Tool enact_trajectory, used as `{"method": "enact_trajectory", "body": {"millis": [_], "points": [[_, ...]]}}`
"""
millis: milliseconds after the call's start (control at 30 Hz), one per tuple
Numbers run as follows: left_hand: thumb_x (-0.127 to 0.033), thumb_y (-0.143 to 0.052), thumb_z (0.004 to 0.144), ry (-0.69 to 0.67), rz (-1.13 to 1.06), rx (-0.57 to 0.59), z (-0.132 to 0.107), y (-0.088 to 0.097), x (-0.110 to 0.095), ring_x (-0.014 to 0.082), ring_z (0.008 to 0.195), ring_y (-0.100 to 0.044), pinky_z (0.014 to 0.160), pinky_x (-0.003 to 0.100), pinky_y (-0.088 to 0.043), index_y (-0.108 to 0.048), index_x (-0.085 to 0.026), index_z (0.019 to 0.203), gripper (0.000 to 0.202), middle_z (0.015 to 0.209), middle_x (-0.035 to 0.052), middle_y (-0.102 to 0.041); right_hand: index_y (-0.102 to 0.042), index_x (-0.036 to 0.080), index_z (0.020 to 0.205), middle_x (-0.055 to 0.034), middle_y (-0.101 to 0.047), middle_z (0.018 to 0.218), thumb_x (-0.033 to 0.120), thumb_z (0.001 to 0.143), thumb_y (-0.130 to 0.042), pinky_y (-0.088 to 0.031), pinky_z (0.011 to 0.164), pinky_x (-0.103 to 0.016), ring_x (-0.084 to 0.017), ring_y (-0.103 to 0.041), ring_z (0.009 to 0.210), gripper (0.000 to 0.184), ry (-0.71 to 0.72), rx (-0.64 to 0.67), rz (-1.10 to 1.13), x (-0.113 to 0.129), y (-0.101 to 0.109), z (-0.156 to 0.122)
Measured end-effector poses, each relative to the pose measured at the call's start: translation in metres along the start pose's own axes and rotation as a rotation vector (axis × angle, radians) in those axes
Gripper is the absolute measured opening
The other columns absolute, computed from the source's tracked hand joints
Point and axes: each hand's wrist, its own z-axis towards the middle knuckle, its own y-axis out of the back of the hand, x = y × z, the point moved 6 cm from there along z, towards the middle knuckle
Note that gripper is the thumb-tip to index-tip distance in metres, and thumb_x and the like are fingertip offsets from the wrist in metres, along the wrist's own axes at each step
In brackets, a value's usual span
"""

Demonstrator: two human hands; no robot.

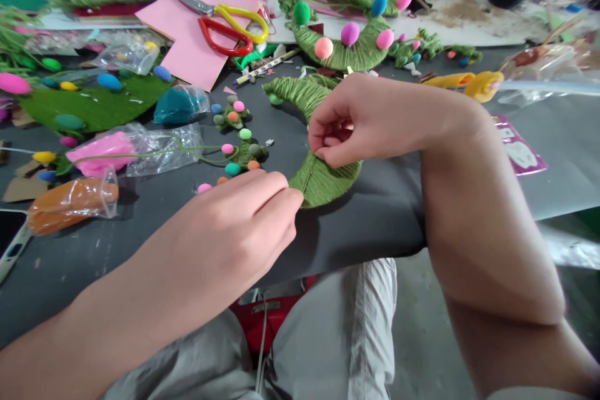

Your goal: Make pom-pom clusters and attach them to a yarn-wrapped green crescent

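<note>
A crescent wrapped in green yarn (335, 184) lies on the dark table in front of me, its upper arm curving off to the left. My left hand (244, 225) is at its lower left edge, fingertips pinched together. Over the middle of the crescent, my right hand (349, 122) bends down at the wrist with thumb and fingers closed. A thin strand of green yarn (309, 176) runs across the wrapped surface between the fingertips of both hands. The pinch points themselves are partly hidden by the fingers.
Finished-looking green crescents with coloured balls (360, 56) stand behind. Red-and-yellow-handled scissors (229, 28) rest on pink sheets (187, 62). Bagged pink clay (103, 153) and orange clay (70, 203) lie left, near small ball-dotted green pieces (246, 153) and a phone (12, 240).
</note>
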Motion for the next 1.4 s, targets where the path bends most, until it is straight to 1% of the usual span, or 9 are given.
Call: {"method": "enact_trajectory", "body": {"millis": [133, 300, 433, 633, 833, 933, 1100, 1267, 1400], "points": [[-0.011, -0.057, 0.092, 0.028, -0.021, -0.005, -0.001, -0.001, 0.001, 0.0253, 0.094, -0.069, 0.086, 0.042, -0.059, -0.067, -0.024, 0.102, 0.019, 0.091, 0.0047, -0.068, -0.075, 0.019, 0.08, 0.0032, -0.063, 0.069, 0.013, 0.081, -0.069, -0.038, 0.059, -0.025, -0.009, -0.05, 0.064, 0.009, 0.006, -0.001, -0.02, 0.001, -0.001, -0.001], [-0.011, -0.057, 0.092, 0.026, -0.022, -0.009, 0.001, 0.0, 0.0, 0.0245, 0.092, -0.07, 0.086, 0.041, -0.059, -0.067, -0.023, 0.103, 0.02, 0.092, 0.0047, -0.069, -0.074, 0.023, 0.078, 0.0031, -0.065, 0.069, 0.017, 0.079, -0.07, -0.041, 0.055, -0.026, -0.011, -0.053, 0.062, 0.008, 0.008, 0.004, -0.058, 0.0, 0.0, 0.0], [-0.011, -0.056, 0.092, 0.017, -0.008, -0.005, 0.001, -0.001, 0.0, 0.025, 0.094, -0.07, 0.086, 0.041, -0.059, -0.067, -0.023, 0.104, 0.021, 0.093, 0.0051, -0.069, -0.073, 0.025, 0.078, 0.0036, -0.066, 0.07, 0.018, 0.079, -0.068, -0.043, 0.055, -0.027, -0.012, -0.053, 0.06, 0.009, 0.034, 0.003, -0.067, 0.001, 0.0, 0.001], [-0.01, -0.058, 0.09, 0.042, -0.025, -0.025, 0.002, 0.0, 0.0, 0.0254, 0.092, -0.071, 0.084, 0.04, -0.061, -0.068, -0.024, 0.103, 0.022, 0.091, 0.0045, -0.069, -0.074, 0.024, 0.08, 0.0024, -0.067, 0.071, 0.017, 0.08, -0.07, -0.043, 0.056, -0.027, -0.012, -0.055, 0.062, 0.008, 0.013, 0.006, -0.081, 0.001, -0.001, 0.002], [-0.013, -0.056, 0.092, 0.028, 0.004, -0.051, 0.008, 0.004, -0.003, 0.023, 0.087, -0.072, 0.082, 0.038, -0.061, -0.068, -0.022, 0.101, 0.018, 0.091, 0.0051, -0.07, -0.076, 0.021, 0.082, 0.0019, -0.068, 0.072, 0.014, 0.081, -0.071, -0.043, 0.056, -0.025, -0.01, -0.053, 0.062, 0.009, 0.011, 0.001, -0.058, 0.002, 0.0, 0.001], [-0.015, -0.057, 0.092, 0.04, 0.013, -0.083, 0.012, 0.009, -0.004, 0.0217, 0.083, -0.072, 0.079, 0.037, -0.062, -0.069, -0.023, 0.097, 0.016, 0.09, 0.0043, -0.071, -0.077, 0.021, 0.084, 0.002, -0.069, 0.074, 0.014, 0.082, -0.071, -0.042, 0.057, -0.024, -0.01, -0.054, 0.063, 0.01, 0.008, 0.008, -0.043, 0.001, 0.0, 0.0], [-0.02, -0.058, 0.093, 0.05, 0.057, -0.136, 0.014, 0.017, -0.004, 0.02, 0.077, -0.071, 0.068, 0.035, -0.058, -0.068, -0.024, 0.09, 0.011, 0.086, 0.0024, -0.072, -0.077, 0.021, 0.087, 0.0022, -0.069, 0.075, 0.011, 0.082, -0.069, -0.041, 0.056, -0.024, -0.01, -0.054, 0.064, 0.013, 0.024, 0.012, -0.004, 0.002, 0.002, -0.001], [-0.026, -0.059, 0.095, 0.113, 0.083, -0.148, 0.011, 0.018, 0.001, 0.0225, 0.08, -0.072, 0.065, 0.037, -0.056, -0.07, -0.023, 0.097, 0.011, 0.089, 0.004, -0.073, -0.076, 0.02, 0.096, 0.0008, -0.073, 0.083, 0.011, 0.082, -0.065, -0.044, 0.057, -0.024, -0.011, -0.057, 0.066, 0.019, 0.034, -0.016, -0.035, 0.002, 0.006, -0.003], [-0.027, -0.058, 0.096, 0.084, 0.104, -0.149, 0.012, 0.016, -0.001, 0.022, 0.076, -0.071, 0.062, 0.037, -0.056, -0.072, -0.02, 0.106, 0.018, 0.093, 0.0052, -0.074, -0.075, 0.021, 0.093, 0.0009, -0.074, 0.084, 0.019, 0.088, -0.066, -0.045, 0.059, -0.024, -0.011, -0.058, 0.067, 0.011, 0.06, -0.035, -0.034, 0.002, 0.006, -0.003]]}}
